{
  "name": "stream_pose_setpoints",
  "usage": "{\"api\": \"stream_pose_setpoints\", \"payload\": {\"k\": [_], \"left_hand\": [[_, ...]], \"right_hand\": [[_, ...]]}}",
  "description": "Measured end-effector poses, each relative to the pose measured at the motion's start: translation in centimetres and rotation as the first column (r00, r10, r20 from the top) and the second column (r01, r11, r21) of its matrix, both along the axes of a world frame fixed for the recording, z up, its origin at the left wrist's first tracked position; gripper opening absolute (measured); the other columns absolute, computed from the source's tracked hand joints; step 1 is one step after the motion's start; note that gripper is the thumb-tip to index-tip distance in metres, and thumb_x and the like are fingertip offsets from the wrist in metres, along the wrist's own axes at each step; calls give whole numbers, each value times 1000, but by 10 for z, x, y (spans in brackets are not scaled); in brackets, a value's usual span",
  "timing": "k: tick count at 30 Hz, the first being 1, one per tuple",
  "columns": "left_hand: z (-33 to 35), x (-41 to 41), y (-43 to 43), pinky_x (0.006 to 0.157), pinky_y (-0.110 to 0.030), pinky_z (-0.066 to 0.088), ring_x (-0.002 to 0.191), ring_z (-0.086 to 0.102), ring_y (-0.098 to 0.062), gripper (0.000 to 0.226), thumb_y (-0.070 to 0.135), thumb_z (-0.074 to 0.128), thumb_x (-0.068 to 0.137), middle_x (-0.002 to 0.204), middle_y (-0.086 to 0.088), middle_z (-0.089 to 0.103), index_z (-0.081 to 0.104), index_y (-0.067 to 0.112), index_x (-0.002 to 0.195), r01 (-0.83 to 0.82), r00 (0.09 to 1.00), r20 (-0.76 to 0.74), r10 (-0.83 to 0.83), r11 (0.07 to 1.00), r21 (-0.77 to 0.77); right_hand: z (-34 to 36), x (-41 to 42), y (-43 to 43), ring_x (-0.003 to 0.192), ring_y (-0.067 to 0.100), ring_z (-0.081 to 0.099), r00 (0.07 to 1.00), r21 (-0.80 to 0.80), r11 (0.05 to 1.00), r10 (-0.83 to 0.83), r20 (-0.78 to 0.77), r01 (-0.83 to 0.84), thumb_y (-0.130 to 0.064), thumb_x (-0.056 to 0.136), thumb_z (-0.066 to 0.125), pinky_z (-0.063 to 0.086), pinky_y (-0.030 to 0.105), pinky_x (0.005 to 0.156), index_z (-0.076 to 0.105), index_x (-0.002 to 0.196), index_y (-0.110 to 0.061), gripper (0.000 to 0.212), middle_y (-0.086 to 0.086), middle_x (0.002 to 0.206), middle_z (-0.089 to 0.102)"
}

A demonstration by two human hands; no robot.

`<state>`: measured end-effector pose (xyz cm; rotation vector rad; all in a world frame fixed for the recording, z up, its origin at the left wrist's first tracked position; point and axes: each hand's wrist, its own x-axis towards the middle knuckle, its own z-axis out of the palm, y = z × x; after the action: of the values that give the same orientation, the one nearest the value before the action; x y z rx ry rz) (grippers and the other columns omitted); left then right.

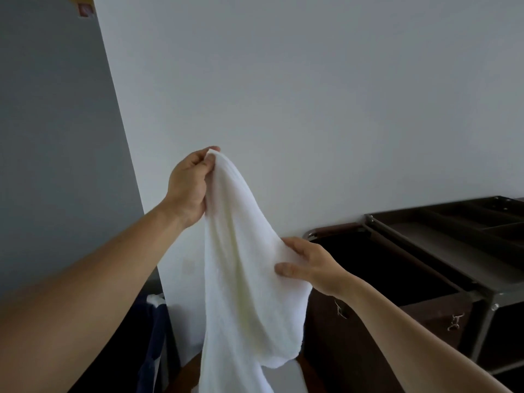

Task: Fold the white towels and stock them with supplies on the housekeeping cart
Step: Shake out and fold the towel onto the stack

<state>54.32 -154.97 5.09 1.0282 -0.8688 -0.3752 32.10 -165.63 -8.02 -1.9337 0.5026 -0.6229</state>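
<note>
While the white towel (241, 293) is hanging mid-air, the left hand (188, 188) is pinching its top corner at 9 o'clock and the right hand (309, 263) is gripping an edge at 5 o'clock, likely spreading it for folding beside the cart (453, 259) at 4 o'clock.

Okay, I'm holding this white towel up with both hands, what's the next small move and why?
Probably slide the right hand along the edge to the other top corner, level with the left hand. The white towel hangs bunched and unfolded, gripped at uneven heights.
</note>
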Motion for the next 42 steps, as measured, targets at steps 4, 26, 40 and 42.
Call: {"api": "stream_pose_setpoints", "payload": {"k": [4,26,40,42], "left_hand": [[-3,10,-4,73,-19,54,87,68,-5,20,18,52,102,100,5,71,71,19,108,-47,999,-3,47,999,-8],[-66,145,51,61,-30,47,78,58,-12,11,29,50,104,95,5,62,57,23,109,-318,941,207,266,904,285],[-20,119,59,71,-11,36,90,49,-3,30,27,42,105,107,6,57,54,11,126,-681,643,382,664,724,-113],[-28,116,54,80,-22,34,99,49,-13,30,24,41,106,110,0,55,54,7,127,-700,609,462,644,711,-69]], "right_hand": [[-1,-17,0,104,13,65,997,-42,997,-73,-39,72,-51,64,78,54,40,97,74,101,-19,50,-12,114,66],[92,-8,-35,39,0,47,938,-404,852,-342,50,332,-30,92,66,34,9,41,56,63,-15,35,-13,43,55],[145,15,-26,55,9,48,904,-235,896,-299,306,376,-26,86,66,40,26,49,52,80,-24,15,-9,68,57],[141,13,-31,65,15,50,922,-394,837,-377,85,379,-27,90,63,38,27,57,50,83,-24,15,1,83,57]]}}
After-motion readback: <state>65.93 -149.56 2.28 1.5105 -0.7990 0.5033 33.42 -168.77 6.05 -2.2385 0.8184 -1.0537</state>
